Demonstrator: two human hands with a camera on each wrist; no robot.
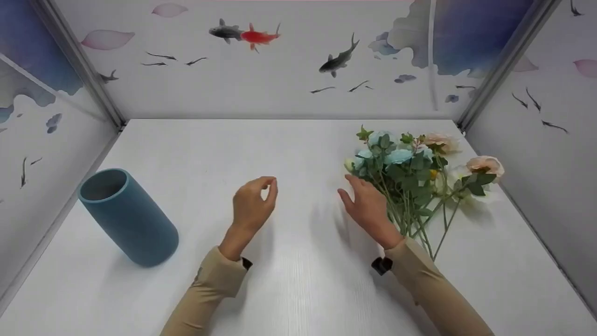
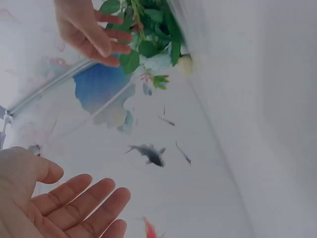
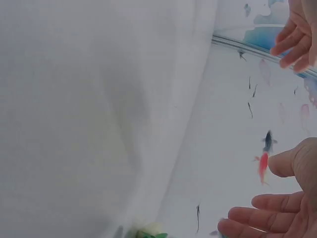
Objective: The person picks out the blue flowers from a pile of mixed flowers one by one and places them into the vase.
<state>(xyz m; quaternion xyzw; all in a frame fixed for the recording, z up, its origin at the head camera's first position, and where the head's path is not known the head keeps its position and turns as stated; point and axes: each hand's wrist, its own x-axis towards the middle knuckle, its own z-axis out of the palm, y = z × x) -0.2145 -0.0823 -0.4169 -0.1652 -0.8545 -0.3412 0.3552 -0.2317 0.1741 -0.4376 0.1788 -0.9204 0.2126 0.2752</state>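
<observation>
My left hand (image 1: 254, 204) hovers over the middle of the white table, its fingers relaxed with nothing in them. In the left wrist view the fingers (image 2: 81, 206) are spread slightly and bent a little. To the right, my right hand (image 1: 367, 205) is held above the table beside a bunch of flowers (image 1: 406, 182); in the head view it overlaps some leaves and stems, and contact cannot be made out. Its fingers (image 3: 262, 218) look loose and hold nothing. The flowers lie flat, with blue, peach and pale blooms. A blue cylindrical vase (image 1: 133, 219) stands upright at the left.
White panels printed with fish and petals enclose the table (image 1: 289, 280) at the back (image 1: 289, 88) and both sides. A peach flower (image 1: 485, 167) lies at the right of the bunch, near the table's right edge. Green stems point toward the front.
</observation>
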